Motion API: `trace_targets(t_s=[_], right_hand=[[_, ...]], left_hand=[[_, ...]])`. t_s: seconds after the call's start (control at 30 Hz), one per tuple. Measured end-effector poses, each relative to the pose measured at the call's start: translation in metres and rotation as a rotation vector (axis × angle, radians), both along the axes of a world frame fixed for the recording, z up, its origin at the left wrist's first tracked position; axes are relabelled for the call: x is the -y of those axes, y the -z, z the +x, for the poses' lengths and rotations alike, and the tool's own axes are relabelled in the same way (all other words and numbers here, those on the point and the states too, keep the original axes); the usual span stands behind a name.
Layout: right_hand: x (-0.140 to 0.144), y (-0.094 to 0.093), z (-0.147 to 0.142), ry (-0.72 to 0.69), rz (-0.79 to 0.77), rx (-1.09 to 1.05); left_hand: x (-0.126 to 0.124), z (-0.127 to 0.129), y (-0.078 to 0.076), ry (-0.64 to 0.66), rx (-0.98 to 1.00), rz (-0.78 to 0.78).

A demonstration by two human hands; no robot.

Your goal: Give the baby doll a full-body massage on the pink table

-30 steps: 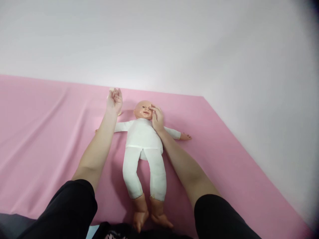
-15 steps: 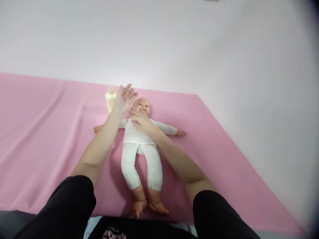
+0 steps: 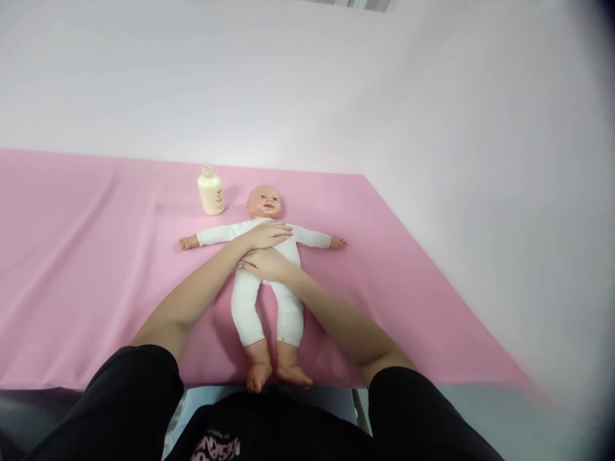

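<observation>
A baby doll (image 3: pixel 289 307) in a white suit lies on its back, arms spread wide and feet toward me. My left hand (image 3: pixel 270 235) rests flat across its chest, fingers stretched to the right. Just below, my right hand (image 3: pixel 266 264) lies over the belly with its fingers pointing left. Both hands are open and hold nothing. They cover much of the doll's torso. A cream-coloured pump bottle (image 3: pixel 211 193) stands upright to the left of the doll's head, apart from my hands.
Under the doll is a table with a pink cover (image 3: pixel 384 288), creased on the left. A pale wall (image 3: pixel 192 77) rises behind its far edge. The near edge runs close to my body, by the doll's feet.
My left hand has come down from beside the doll's head onto its chest. My right hand has moved down from near the doll's chin to the belly. The bottle is now fully visible.
</observation>
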State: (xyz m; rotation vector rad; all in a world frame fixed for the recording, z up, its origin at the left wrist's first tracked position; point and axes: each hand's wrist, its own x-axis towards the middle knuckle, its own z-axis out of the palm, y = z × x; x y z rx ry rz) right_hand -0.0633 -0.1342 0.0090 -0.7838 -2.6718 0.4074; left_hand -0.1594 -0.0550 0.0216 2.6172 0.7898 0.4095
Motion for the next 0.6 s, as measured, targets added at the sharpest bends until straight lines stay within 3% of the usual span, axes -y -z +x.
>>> trace_targets(t_s=[0.27, 0.47, 0.6], right_hand=[[0.029, 0.0, 0.025, -0.069, -0.025, -0.107], [0.047, 0.006, 0.056, 0.028, -0.151, -0.125], [0.053, 0.018, 0.077, 0.151, -0.194, -0.178]], left_hand=[[0.017, -0.028, 0.017, -0.201, 0.018, 0.041], [0.039, -0.038, 0.027, -0.452, 0.035, 0.047], [0.061, -0.045, 0.029, -0.52, 0.008, 0.05]])
